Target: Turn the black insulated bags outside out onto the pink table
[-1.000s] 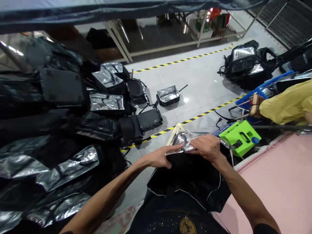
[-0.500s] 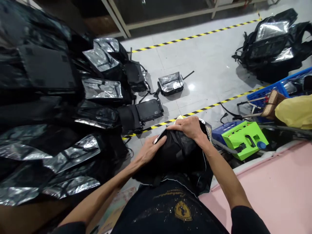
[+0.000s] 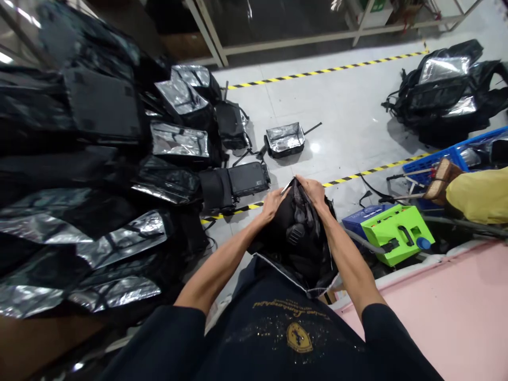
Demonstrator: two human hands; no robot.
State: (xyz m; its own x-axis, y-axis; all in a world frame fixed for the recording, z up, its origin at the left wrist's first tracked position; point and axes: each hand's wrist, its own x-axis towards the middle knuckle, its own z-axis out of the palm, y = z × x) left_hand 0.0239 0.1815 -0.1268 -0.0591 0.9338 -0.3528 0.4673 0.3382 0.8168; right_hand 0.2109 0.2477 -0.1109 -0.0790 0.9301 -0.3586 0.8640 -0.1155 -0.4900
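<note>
Head view: a black bag [image 3: 283,219] is before the wearer's dark shirt [image 3: 238,333], its far edge pinched between closed fingers of the left hand [image 3: 273,203] and right hand [image 3: 313,191], nearly together. Working that edge seems the current step; the next move likely calls for firm two-handed grip. Beyond, a foil-lined bag [image 3: 284,140] sits on the floor [image 3: 337,114].

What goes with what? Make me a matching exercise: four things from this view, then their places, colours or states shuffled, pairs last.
1. Black bag with pale-trimmed edge
2. Tape lines
3. Flat surface, lower right
4. Small open bag, upper centre

A. Pink
B. Silver-lined, lying on the floor
C. Yellow and black
D. Held by left hand and right hand

Pairs: 1-D, 2-C, 3-A, 4-B
</note>
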